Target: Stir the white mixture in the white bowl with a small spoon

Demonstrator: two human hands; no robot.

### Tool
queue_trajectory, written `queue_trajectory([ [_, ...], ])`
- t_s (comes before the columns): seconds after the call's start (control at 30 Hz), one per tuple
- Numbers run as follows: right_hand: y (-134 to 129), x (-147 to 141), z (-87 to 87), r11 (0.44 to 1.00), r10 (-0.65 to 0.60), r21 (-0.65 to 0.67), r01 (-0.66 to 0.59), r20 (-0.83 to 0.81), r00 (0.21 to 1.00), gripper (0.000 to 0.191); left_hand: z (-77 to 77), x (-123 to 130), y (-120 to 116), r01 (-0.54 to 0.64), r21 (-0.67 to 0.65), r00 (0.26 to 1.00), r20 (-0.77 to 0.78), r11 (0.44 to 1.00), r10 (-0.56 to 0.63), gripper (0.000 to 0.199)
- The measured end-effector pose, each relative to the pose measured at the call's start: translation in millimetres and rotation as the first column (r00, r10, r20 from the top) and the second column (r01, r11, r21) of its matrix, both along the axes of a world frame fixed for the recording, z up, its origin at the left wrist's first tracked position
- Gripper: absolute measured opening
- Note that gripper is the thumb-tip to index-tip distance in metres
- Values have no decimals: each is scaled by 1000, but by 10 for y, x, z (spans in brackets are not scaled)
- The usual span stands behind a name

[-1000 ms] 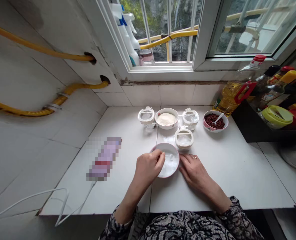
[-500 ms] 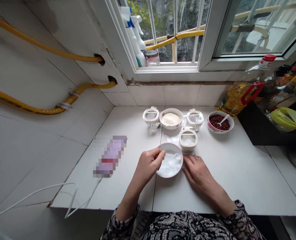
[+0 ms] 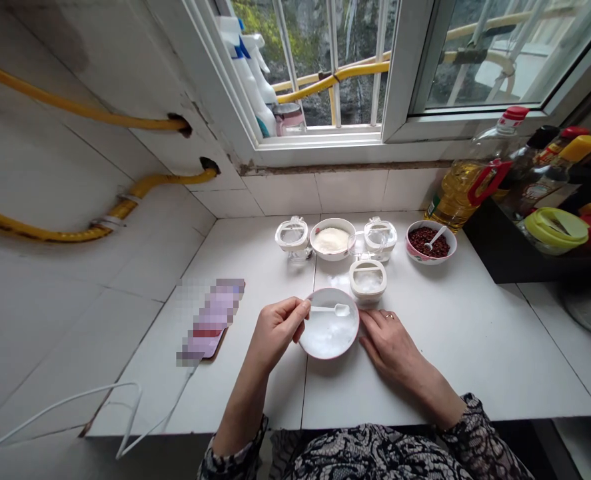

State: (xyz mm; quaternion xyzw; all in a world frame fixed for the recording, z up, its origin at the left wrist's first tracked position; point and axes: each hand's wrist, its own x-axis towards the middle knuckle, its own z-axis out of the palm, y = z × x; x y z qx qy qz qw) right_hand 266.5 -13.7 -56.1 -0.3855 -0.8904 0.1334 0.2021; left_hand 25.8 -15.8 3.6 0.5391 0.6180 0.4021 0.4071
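Observation:
My left hand (image 3: 281,328) pinches the handle of a small white spoon (image 3: 341,310), which it holds over a pink-rimmed white plate (image 3: 330,347). White grains lie on the plate. Flat on the counter, my right hand (image 3: 390,343) has its fingertips beside the plate's right edge, with nothing in it. A lidded jar (image 3: 368,280) with white contents stands just behind the plate. Further back are a clear jar (image 3: 292,235), a bowl of white powder (image 3: 332,240) and another clear jar (image 3: 380,237).
To the right is a bowl of dark red beans (image 3: 429,243) with a white spoon, beside an oil bottle (image 3: 462,193) and a black rack (image 3: 500,253) of bottles. A phone (image 3: 212,320) with a white cable lies on the left. The window is behind.
My left hand has drawn slightly left with the spoon, whose bowl now shows over the upper part of the plate. My right hand keeps its place by the plate. The camera view has shifted slightly.

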Motion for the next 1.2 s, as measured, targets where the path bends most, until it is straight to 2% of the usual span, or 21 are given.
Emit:
queue_trajectory([
  [0.1,-3,-2,2,1000,-4,-3,4,11,1000,56,85,40,43,-37,90,999,-24,995,39,35],
  [0.2,-6,-5,-9,1000,-10,-10,10,21,1000,54,191,159,96,-69,284,989,-103,956,102,33],
  [0.3,-10,-10,-21,1000,-15,-17,16,18,1000,52,208,317,158,8,538,948,-272,843,165,29],
  [0.37,-13,-14,-24,999,-21,-24,21,17,1000,52,154,405,200,180,678,856,-465,712,226,28],
  [0.43,-16,-17,-22,999,-24,-32,25,18,1000,52,81,458,227,341,717,739,-604,608,298,28],
  [0.47,-16,-19,-19,999,-25,-35,25,17,1000,52,51,468,231,378,720,704,-632,582,324,27],
  [0.5,-17,-20,-16,999,-23,-37,23,16,1000,52,31,467,227,380,721,694,-636,579,337,27],
  [0.57,-15,-20,-10,999,-19,-36,20,21,1000,52,28,433,195,314,716,731,-602,624,323,28],
  [0.63,-13,-19,-5,999,-21,-31,22,29,999,52,70,367,136,212,670,794,-543,712,274,30],
  [0.73,-11,-16,2,999,-19,-34,20,34,999,52,156,243,32,75,525,867,-454,848,205,34],
  [0.83,-13,-15,12,999,-13,-40,14,33,999,52,185,142,-36,50,327,903,-419,944,97,37],
  [0.97,-15,-14,23,999,-16,-37,17,40,999,50,113,130,-41,94,133,897,-441,987,-26,39],
  [1.2,-16,-14,27,999,-21,-39,22,32,999,49,-6,260,11,115,11,877,-471,993,-96,41],
])
